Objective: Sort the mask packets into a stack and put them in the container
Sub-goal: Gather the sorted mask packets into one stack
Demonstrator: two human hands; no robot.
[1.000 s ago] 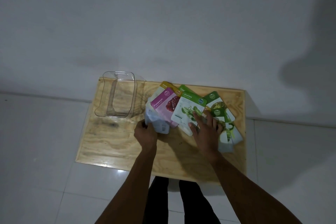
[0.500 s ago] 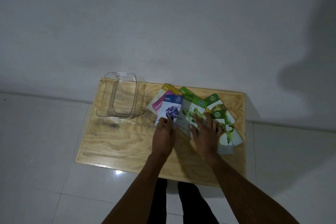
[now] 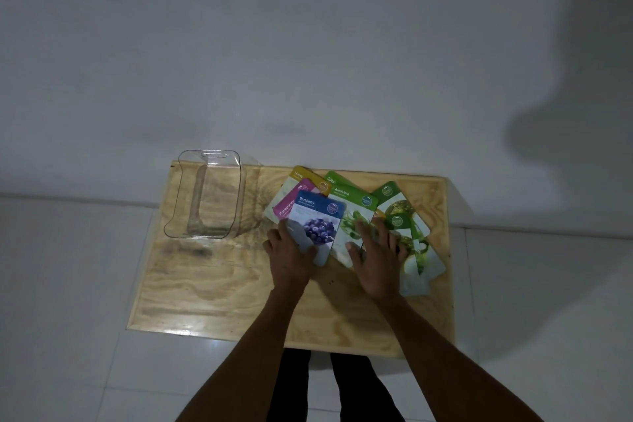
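1. The left hand is pinching the blue blueberry mask packet over the fanned foil packets near the wooden table's far right edge.
2. The right hand is pressing flat, fingers spread, on the green aloe vera packet.
3. Glossy packets are probably slipping easily; squaring could push some off the edge.
4. The clear plastic container is sitting empty at the far left corner.

Dim, soft shadows — edges bowed.

blue Blueberry packet, seemingly pink Pomegranate packet
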